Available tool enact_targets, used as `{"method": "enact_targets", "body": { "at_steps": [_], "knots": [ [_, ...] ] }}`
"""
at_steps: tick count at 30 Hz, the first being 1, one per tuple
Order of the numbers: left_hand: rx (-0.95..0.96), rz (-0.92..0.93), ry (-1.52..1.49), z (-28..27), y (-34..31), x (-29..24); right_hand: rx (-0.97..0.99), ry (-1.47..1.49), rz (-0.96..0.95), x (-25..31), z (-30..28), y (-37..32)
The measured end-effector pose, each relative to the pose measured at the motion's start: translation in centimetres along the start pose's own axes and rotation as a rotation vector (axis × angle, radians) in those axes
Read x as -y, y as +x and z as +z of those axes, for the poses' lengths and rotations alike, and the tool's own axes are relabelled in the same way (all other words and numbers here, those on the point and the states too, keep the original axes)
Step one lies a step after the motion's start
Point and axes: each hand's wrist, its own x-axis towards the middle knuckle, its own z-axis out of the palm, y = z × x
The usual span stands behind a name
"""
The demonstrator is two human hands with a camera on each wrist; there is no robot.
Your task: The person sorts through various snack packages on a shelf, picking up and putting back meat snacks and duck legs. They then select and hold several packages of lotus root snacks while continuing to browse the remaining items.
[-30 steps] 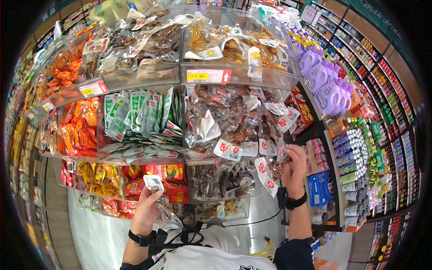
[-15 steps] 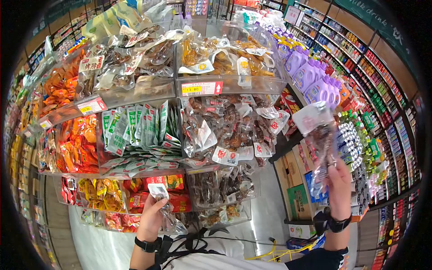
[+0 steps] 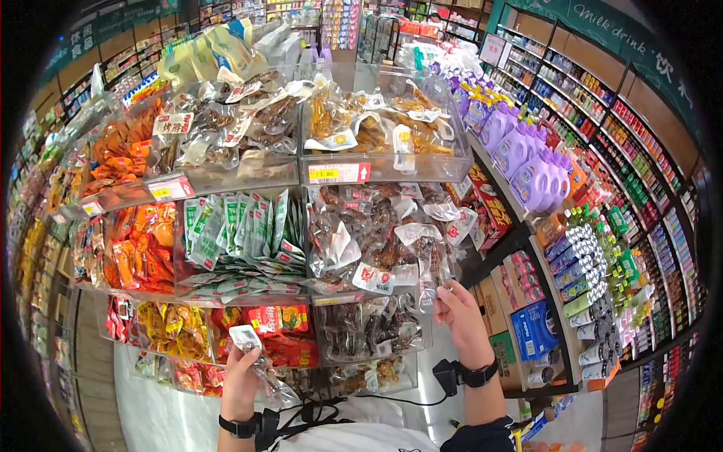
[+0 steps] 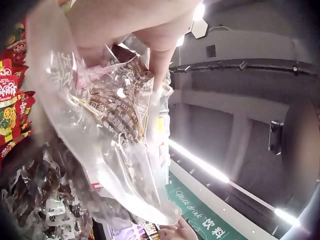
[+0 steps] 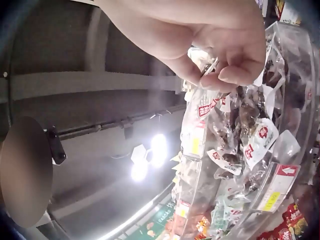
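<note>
Head view: big tiered snack display (image 3: 425,169), one wrapped packet in each hand.

So the middle-tier bin (image 3: 369,297) full of dark vacuum packs (image 3: 358,233) sits just up and left of the right hand (image 3: 463,320), which is way nearer to it than the left hand (image 3: 241,374). Right grip is pinching the right packet (image 3: 431,264) by its near end; from there it runs up and slightly left, long axis pointing away from the person, label end over the bin. Can't tell if it's touching the pile. Left grip has the left packet (image 3: 266,371) pinched near its white label, long axis trailing down and right.
</note>
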Motion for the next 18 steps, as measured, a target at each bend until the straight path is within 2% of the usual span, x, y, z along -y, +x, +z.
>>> {"method": "enact_targets", "body": {
  "at_steps": [7, 13, 16, 18],
  "knots": [
    [-0.034, 0.03, -0.025, 0.0, -0.1, 0.8, -0.001, -0.134, -0.136, 3.3, 0.7, 2.8],
    [-0.036, 0.066, -0.057, 0.4, 0.3, 0.8, 0.091, -0.174, -0.155, 4.7, 1.1, 2.8],
    [-0.047, 0.069, -0.062, 0.3, 0.2, 1.0, 0.02, -0.154, -0.11, 4.8, 1.0, 3.3],
    [-0.052, 0.073, -0.065, 0.5, 0.2, 1.0, 0.059, -0.183, -0.086, 4.2, 0.6, 4.3]
  ]
}}
